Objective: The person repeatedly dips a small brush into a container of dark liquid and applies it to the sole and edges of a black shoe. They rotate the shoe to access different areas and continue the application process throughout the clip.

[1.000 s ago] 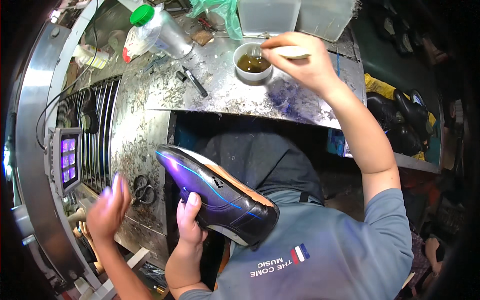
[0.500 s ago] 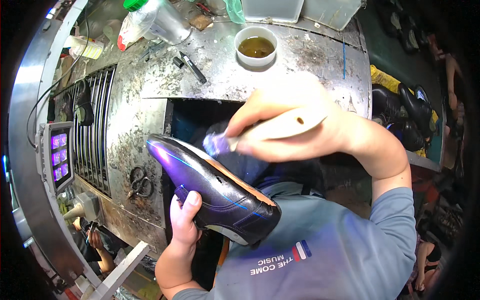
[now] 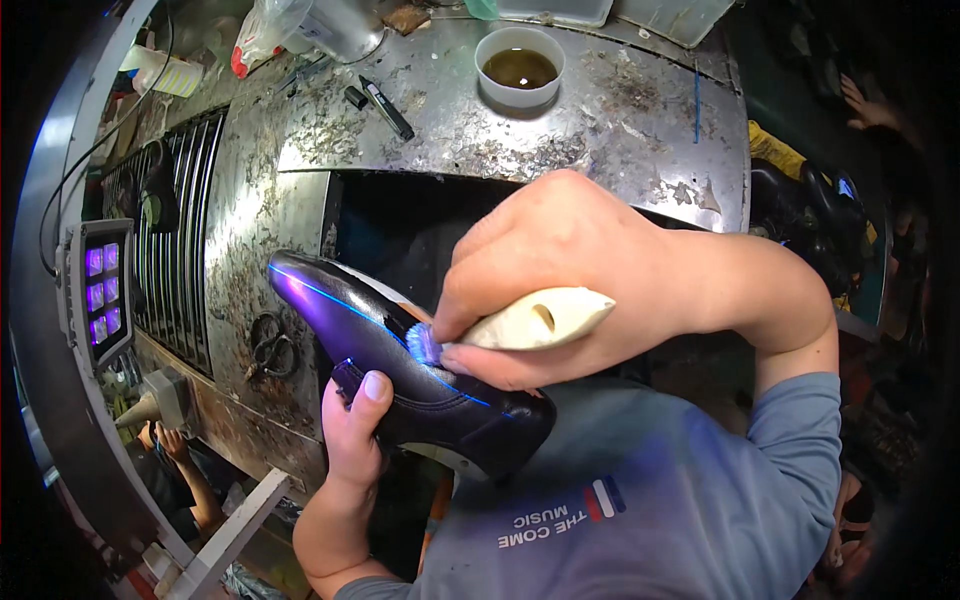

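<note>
I have the black shoe point(image 3: 335, 300) gripped before the torso point(image 3: 690, 470) in my left hand point(image 3: 352, 430), toe pointing upper left, my right hand point(image 3: 560, 255) pinching the brush point(image 3: 535, 325), bristles point(image 3: 420, 345) against its mid-length.

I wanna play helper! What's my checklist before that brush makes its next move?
1. Left hand gripping the black shoe: ok.
2. Right hand holding the cream-handled brush: ok.
3. Bristles against the shoe: ok, they look to be touching its upper.
4. White bowl upright, with liquid inside: ok, brownish liquid shows.
5. Black marker capped: not ok, its cap lies beside it.
6. Bristles wet enough: cannot tell from this view.
</note>
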The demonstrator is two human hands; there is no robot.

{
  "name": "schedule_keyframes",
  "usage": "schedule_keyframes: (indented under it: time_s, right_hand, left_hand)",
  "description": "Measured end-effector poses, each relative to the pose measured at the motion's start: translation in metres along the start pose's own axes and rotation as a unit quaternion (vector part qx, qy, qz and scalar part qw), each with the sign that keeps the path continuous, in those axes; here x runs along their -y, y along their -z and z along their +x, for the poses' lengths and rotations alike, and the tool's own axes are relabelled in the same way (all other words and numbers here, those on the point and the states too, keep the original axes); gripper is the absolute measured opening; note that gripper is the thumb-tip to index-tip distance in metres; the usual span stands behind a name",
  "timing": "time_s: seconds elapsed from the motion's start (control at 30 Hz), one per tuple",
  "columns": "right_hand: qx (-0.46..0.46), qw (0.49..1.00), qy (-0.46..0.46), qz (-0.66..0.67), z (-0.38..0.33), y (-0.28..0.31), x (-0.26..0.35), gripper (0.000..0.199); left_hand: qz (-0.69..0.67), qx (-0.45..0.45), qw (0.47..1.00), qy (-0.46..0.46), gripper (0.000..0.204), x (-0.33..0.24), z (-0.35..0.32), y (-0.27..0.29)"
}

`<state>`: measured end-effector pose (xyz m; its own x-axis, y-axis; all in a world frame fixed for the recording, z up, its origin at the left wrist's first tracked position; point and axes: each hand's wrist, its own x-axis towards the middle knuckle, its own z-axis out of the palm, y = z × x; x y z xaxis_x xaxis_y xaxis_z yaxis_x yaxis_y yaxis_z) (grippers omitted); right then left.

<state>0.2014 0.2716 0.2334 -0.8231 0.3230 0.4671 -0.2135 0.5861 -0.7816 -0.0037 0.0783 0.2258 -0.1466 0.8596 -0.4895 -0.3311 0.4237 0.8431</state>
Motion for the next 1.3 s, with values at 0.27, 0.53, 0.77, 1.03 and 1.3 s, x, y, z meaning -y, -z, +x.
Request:
schedule_keyframes:
  time_s: [0.27,0.53,0.77,1.03,1.3]
  right_hand:
    - [0.070,0.997,0.026,-0.003,0.000,0.007,0.012,0.009]
    - [0.124,0.992,0.002,0.020,-0.001,0.016,0.020,0.009]
    - [0.115,0.993,-0.002,0.022,-0.005,0.023,0.027,0.010]
    - [0.032,0.998,0.033,0.037,-0.005,0.028,0.035,0.016]
    - [0.012,0.999,0.034,0.003,0.001,0.030,0.043,0.023]
  left_hand:
    - [0.001,-0.050,0.999,0.000,0.052,0.005,0.000,0.004]
    - [-0.038,-0.064,0.997,0.007,0.054,0.019,-0.001,0.016]
    - [-0.127,-0.053,0.990,0.000,0.056,0.040,0.005,0.030]
    - [-0.224,-0.038,0.974,-0.005,0.065,0.050,0.012,0.014]
    - [-0.259,-0.045,0.965,-0.015,0.071,0.059,0.021,0.005]
